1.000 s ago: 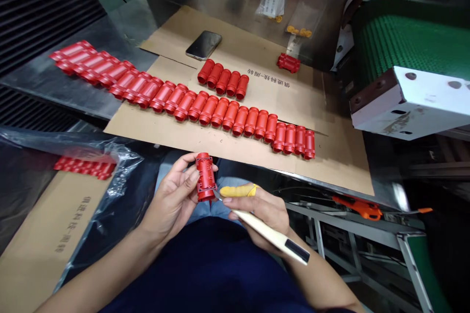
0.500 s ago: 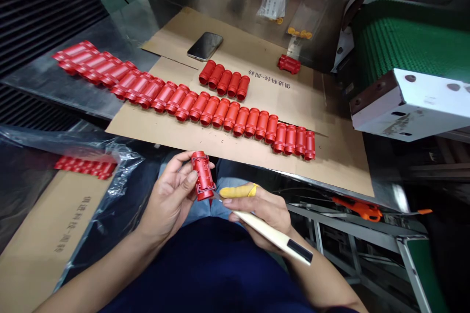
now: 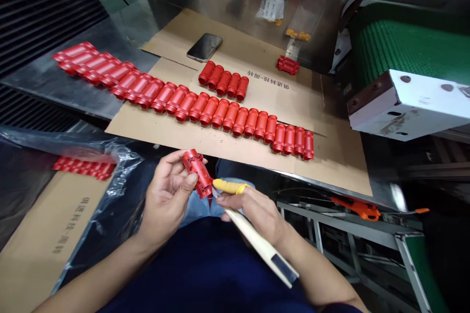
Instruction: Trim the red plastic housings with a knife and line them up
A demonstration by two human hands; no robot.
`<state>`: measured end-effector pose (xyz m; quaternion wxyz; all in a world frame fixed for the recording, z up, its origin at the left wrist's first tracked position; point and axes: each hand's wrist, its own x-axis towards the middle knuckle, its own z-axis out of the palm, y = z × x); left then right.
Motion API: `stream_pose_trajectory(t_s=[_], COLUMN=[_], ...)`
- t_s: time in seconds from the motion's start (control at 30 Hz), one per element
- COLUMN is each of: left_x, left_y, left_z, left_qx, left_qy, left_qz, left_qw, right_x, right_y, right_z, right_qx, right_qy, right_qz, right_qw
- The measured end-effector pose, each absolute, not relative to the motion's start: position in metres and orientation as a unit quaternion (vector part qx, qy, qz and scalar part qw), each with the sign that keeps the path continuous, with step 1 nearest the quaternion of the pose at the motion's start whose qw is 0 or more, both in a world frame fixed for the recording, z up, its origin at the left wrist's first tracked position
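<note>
Cardboard sheets (image 3: 165,129) lie across the steel desk (image 3: 121,29) toward its back edge, carrying a smartphone (image 3: 204,47) and a long row of red plastic cylinders (image 3: 220,112) beside a shorter row of five; the long row's left end continues onto bare steel.

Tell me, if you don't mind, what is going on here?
A person holds a red plastic part in their left hand, while their right hand grips a knife with its blade at the part's lower end. A yellow finger cot covers one right finger. Rows of similar red parts lie on cardboard ahead, with a phone beyond them.
</note>
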<state>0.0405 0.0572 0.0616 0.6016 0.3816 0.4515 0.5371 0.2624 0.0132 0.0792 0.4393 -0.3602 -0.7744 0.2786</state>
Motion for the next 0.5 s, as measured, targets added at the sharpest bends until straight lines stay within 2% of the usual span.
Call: stream_pose_trajectory(t_s=[0.1, 0.2, 0.37, 0.43, 0.5], left_x=[0.043, 0.046, 0.044, 0.044, 0.044], left_y=[0.057, 0.059, 0.064, 0.065, 0.063], left_z=[0.06, 0.061, 0.065, 0.066, 0.065], left_qx=[0.381, 0.354, 0.296, 0.292, 0.3], left_qy=[0.467, 0.461, 0.431, 0.42, 0.409], left_qz=[0.54, 0.552, 0.539, 0.534, 0.534], left_qw=[0.587, 0.598, 0.66, 0.673, 0.676], right_x=[0.259, 0.256, 0.264, 0.266, 0.264], right_y=[0.013, 0.013, 0.014, 0.014, 0.013], right_z=[0.076, 0.07, 0.065, 0.066, 0.069], right_qx=[-0.373, -0.396, -0.486, -0.491, -0.481], right_qy=[-0.809, -0.744, -0.501, -0.474, -0.537], right_qz=[0.222, 0.25, 0.314, 0.332, 0.313], right_qw=[0.397, 0.476, 0.644, 0.651, 0.618])
